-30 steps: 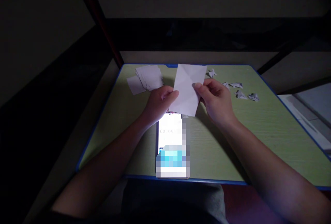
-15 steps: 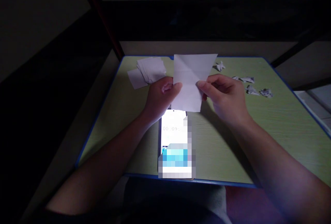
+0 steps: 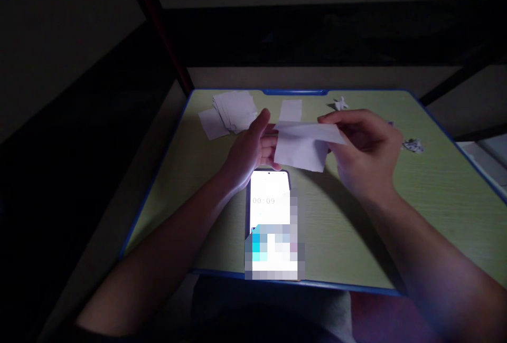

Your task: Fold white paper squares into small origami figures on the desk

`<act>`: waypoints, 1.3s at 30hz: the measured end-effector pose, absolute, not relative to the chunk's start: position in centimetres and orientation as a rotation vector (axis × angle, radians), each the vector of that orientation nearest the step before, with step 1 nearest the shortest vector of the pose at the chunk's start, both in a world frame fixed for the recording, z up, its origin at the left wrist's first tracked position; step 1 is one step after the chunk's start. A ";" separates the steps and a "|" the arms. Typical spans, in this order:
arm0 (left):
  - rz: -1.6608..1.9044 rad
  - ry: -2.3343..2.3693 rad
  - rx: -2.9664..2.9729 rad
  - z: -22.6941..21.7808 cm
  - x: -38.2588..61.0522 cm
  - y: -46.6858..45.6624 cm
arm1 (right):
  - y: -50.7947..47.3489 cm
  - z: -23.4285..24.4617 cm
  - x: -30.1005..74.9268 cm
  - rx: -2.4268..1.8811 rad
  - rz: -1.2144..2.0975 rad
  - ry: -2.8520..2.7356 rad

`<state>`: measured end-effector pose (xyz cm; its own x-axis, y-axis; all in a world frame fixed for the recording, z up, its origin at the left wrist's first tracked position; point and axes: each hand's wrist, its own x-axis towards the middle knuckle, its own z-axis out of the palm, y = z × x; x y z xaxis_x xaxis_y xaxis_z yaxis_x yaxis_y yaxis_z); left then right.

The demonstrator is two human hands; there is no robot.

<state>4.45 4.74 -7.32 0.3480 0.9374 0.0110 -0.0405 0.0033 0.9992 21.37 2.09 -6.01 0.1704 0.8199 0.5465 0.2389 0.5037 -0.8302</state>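
Note:
Above the table I hold a white sheet of paper (image 3: 301,153), its upper part bent over toward me across the lower part. My right hand (image 3: 366,153) pinches the sheet's right side between thumb and fingers. At the left edge, my left hand (image 3: 253,148) is open, thumb raised off the paper and fingers apart beside and partly behind it. Whether those fingertips touch the sheet is hidden. Below the paper lies a lit phone (image 3: 271,190) showing a timer, its lower part blurred out.
The light green table (image 3: 190,211) has a blue rim. A stack of paper sheets (image 3: 235,111) lies at the back left, and a small paper (image 3: 291,110) at the back middle. Crumpled paper pieces (image 3: 340,104) lie toward the right, partly behind my right hand.
The upright flat sheet has been bent over and lowered slightly. My left thumb has lifted off it, and my right hand has shifted right while keeping its pinch.

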 end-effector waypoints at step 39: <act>1.036 1.027 1.484 -7.4 4.7 3.9 | 2.6 -6.0 21.6 -1.214 0.856 -1.368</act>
